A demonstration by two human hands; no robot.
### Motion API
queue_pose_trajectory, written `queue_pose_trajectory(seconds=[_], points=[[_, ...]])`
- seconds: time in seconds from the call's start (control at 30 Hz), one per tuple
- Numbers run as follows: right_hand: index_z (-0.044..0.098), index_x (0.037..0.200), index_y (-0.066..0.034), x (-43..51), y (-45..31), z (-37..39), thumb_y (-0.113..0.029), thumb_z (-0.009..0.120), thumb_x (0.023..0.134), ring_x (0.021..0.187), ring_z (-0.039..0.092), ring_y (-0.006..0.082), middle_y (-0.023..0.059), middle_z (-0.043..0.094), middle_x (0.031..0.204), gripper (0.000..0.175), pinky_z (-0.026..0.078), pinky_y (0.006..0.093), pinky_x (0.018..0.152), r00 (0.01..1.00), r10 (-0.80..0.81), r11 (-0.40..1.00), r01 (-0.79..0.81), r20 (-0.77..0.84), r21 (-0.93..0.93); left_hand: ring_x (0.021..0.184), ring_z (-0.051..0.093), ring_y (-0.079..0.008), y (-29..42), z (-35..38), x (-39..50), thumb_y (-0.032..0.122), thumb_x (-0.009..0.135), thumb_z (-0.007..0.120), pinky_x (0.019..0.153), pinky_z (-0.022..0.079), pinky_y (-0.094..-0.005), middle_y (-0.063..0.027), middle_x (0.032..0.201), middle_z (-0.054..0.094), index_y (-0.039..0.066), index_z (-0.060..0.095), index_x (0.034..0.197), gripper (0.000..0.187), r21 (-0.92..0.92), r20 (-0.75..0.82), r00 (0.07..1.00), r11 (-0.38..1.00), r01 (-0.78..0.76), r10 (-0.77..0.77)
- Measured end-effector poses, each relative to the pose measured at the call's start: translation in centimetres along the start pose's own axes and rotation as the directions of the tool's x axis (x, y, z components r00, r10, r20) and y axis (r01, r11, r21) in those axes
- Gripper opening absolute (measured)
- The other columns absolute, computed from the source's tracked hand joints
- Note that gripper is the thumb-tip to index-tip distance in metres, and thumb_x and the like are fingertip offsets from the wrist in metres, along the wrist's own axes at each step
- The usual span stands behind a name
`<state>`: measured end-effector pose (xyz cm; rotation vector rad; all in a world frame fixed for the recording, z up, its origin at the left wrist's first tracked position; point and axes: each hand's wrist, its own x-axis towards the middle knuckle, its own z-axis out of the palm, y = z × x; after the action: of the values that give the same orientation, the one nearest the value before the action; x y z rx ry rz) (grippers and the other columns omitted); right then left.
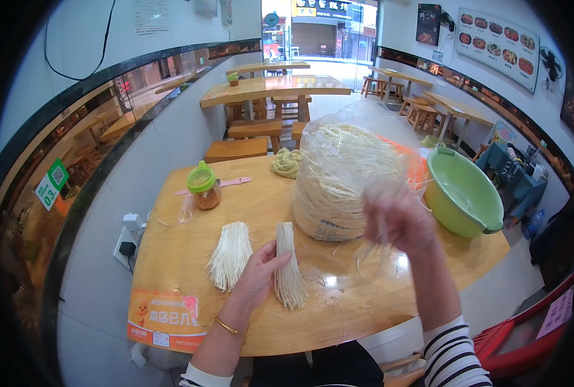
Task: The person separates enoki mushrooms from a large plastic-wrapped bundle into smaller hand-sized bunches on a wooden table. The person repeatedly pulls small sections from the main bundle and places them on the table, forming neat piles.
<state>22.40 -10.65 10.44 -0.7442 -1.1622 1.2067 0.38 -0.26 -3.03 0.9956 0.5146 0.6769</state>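
My left hand [262, 271] holds a bundle of thin pale strands, like enoki mushrooms or dried noodles [288, 280], upright over the wooden table. Left of it, a second fanned bundle of white strands [230, 256] lies on the tabletop. My right hand [395, 217] is raised in front of a large clear plastic bag [335, 193] packed with the same kind of strands. That hand is blurred by motion; some thin strands seem to hang from its fingers, but its grip is unclear. Loose strands [335, 302] are scattered on the table between and below my hands.
A green plastic basin [463, 193] stands right of the bag, near orange plastic [412, 164]. A jar with a green lid [204, 188], a pink-handled tool [236, 182] and a yellowish cloth [287, 163] are farther back. Left are a wall socket [125, 246] and an orange printed sheet [163, 319].
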Motion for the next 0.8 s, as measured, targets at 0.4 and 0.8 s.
queue_pose_trajectory(seconds=[0.4, 0.8], points=[[0.06, 0.102, 0.0022, 8.0, -6.1, -7.8, -0.027, 0.065, 0.077, 0.094, 0.058, 0.025, 0.0174, 0.06, 0.099, 0.039, 0.046, 0.0357, 0.081, 0.985, -0.17, -0.118, 0.001, 0.021, -0.993, 0.097, 0.058, -0.0216, 0.3, 0.1, 0.1, 0.011, 0.089, 0.054, 0.085, 0.051, -0.0384, -0.0095, 0.107, 0.057, 0.001, 0.045, 0.122, 0.035, -0.177, 0.075, 0.997, 0.984, 0.024, -0.011], [0.059, 0.08, -0.0016, 0.8, 9.5, 1.4, -0.023, 0.073, 0.076, 0.057, 0.056, 0.0117, 0.0036, 0.059, 0.063, 0.026, 0.045, 0.0274, 0.053, 0.973, -0.229, 0.263, 0.097, 0.036, -0.96, 0.101, 0.057, -0.0172, 0.7, 1.0, -0.1, 0.011, 0.09, 0.054, 0.085, 0.05, -0.0363, -0.0087, 0.111, 0.057, 0.002, 0.047, 0.123, 0.035, -0.271, 0.129, 0.992, 0.962, 0.022, 0.014]])
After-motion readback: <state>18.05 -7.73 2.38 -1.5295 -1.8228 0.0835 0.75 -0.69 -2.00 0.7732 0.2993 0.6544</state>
